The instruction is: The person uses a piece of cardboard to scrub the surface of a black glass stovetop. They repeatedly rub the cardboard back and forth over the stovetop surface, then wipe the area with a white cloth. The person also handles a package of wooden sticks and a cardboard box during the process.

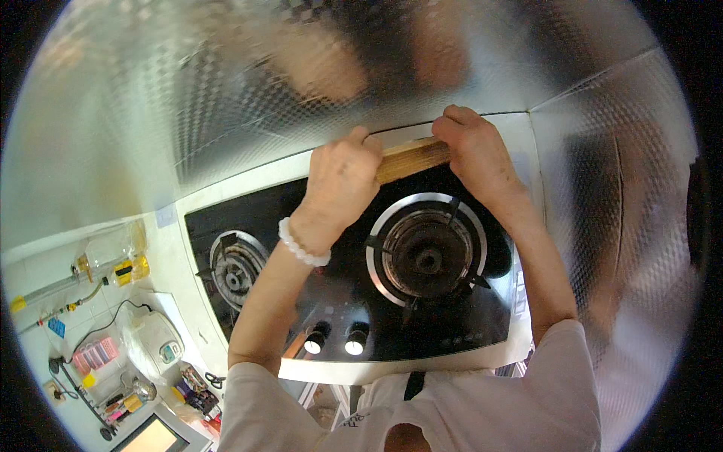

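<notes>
A piece of wood, perhaps a board seen edge-on (414, 160), is held between my hands at the back of a black-topped gas hob (333, 299). My left hand (344, 178), with a white bead bracelet (296, 243) at its wrist, grips the wood's left end. On its right end is my right hand (477, 150), fingers curled over the far side. The wood tilts slightly up to the right. Below it lies the large right burner (426, 257); the smaller left burner (236, 277) is partly covered by my left forearm. My fingertips are mostly hidden.
Reflective textured metal sheeting (237, 113) stands behind the hob and along its right (599, 226). Two knobs (334, 341) sit at the front. To the left are a rice cooker (158, 339) under plastic, scissors (214, 379), a gas hose (85, 299) and a rail of utensils (121, 404).
</notes>
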`<state>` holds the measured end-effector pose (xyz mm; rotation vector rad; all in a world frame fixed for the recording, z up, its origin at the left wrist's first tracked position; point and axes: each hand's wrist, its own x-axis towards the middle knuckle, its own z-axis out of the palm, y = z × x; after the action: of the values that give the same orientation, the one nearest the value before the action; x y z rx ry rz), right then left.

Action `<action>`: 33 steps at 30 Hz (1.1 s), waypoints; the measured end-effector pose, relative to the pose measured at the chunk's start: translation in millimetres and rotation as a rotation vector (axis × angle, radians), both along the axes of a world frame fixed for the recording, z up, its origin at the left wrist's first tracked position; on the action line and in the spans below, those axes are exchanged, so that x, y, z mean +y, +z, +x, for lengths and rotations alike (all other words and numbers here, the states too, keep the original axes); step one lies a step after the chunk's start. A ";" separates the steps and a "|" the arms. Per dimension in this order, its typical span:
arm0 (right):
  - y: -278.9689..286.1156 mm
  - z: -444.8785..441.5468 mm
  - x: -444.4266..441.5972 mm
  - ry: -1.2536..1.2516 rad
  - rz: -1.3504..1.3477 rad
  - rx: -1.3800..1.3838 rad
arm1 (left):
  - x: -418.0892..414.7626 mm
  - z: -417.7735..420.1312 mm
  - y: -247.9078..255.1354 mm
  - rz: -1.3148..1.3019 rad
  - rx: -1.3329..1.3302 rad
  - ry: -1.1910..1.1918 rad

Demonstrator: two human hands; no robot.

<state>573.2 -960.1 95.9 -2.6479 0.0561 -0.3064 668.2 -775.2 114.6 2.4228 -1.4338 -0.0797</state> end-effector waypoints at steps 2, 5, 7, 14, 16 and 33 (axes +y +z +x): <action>17.7 0.9 4.0 0.066 0.060 0.015 | 19.4 4.8 14.8 -0.018 0.039 -0.040; 48.8 4.0 16.7 0.255 0.254 0.034 | 55.6 9.7 53.8 -0.029 0.446 0.000; 64.7 4.6 33.9 0.380 0.407 0.055 | 79.6 3.7 88.2 0.074 0.734 0.154; 140.0 -32.9 104.0 0.643 0.563 0.273 | 175.1 -68.0 159.0 -0.009 0.815 0.237; 157.7 -48.6 129.0 0.691 0.545 0.307 | 204.2 -93.3 175.1 -0.069 0.831 0.245; 232.3 -224.0 383.2 1.157 0.581 0.595 | 468.0 -378.7 225.5 -0.429 0.770 0.502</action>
<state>349.2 -577.0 328.1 -1.7228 -0.9790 0.7518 289.4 -307.2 340.1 1.9747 -0.4371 -0.4708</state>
